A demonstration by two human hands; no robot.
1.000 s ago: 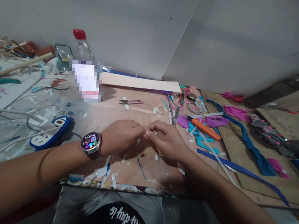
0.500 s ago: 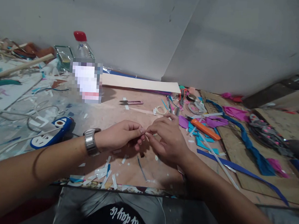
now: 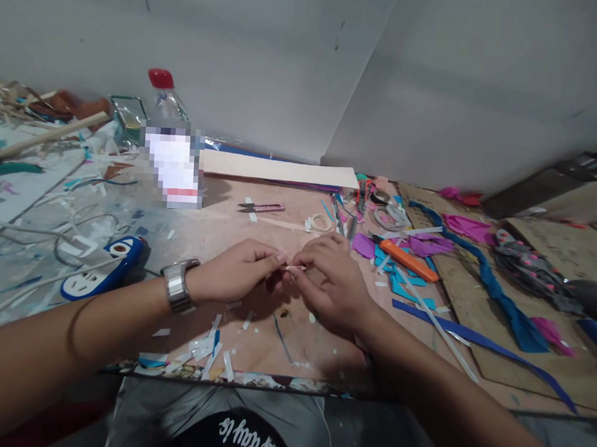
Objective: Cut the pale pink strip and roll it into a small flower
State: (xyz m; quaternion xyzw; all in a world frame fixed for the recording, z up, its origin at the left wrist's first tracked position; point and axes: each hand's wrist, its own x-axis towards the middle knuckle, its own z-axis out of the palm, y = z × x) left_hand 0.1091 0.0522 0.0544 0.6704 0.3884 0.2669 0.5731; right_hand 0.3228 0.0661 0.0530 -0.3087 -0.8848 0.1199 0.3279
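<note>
Over the middle of the table, my left hand [image 3: 240,270] and my right hand [image 3: 333,282] meet with their fingertips pinched together. A small, thin, pale piece [image 3: 295,268] shows between them, its left end at my left thumb and its right end at my right fingers. It is too small for me to tell its kind. A metal watch sits on my left wrist. Beyond the hands lie thread snips [image 3: 260,208] and a cream ring of tape [image 3: 321,222].
A blue and white power strip [image 3: 103,266] with cords lies left, and a red-capped bottle [image 3: 167,103] stands behind it. On the right are an orange utility knife [image 3: 408,260], blue and purple scraps, and a long blue strip [image 3: 482,340]. White paper bits [image 3: 205,345] litter the front edge.
My fingertips have shifted slightly, and the thin pale piece now shows between them where a darker thin line was seen before. Both hands stay in nearly the same place.
</note>
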